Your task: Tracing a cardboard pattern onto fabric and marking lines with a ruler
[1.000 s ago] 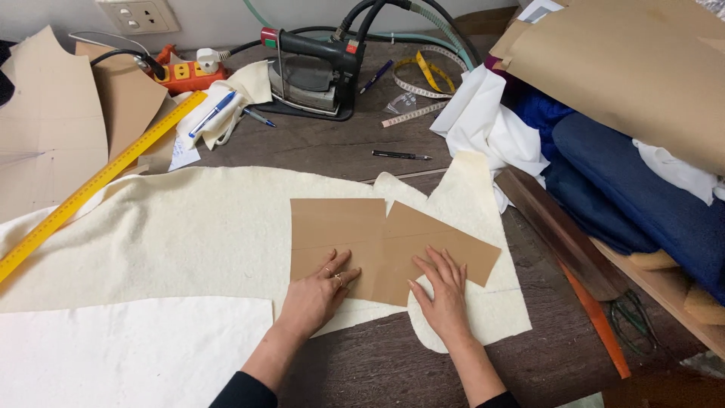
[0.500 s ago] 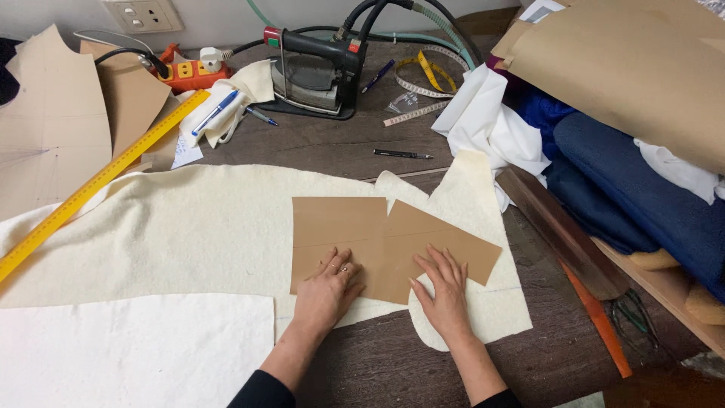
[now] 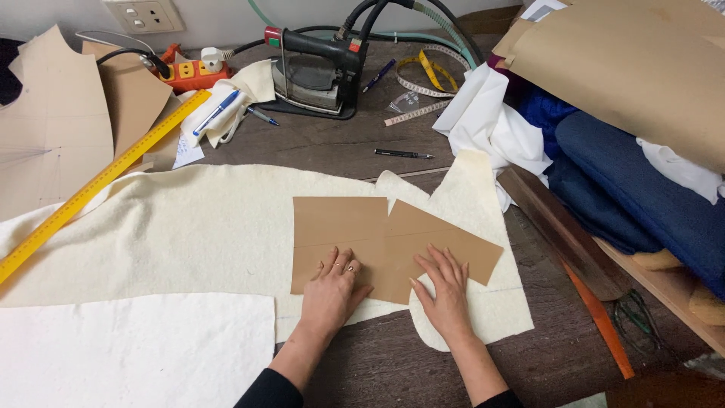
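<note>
Head view: I have both palms pressing a brown paper pattern piece [image 3: 385, 245] flat on the cream felted fabric [image 3: 189, 227] spread over the dark worktable [image 3: 332, 147]. I judge this the positioning step; next calls for keeping the pattern from shifting. My left hand [image 3: 332, 291] lies open, fingers spread on the pattern's lower edge; my right hand [image 3: 444, 283] is open too, flat at its lower right edge. Steam iron [image 3: 313, 72] and yellow ruler [image 3: 98, 181] sit well apart.
</note>
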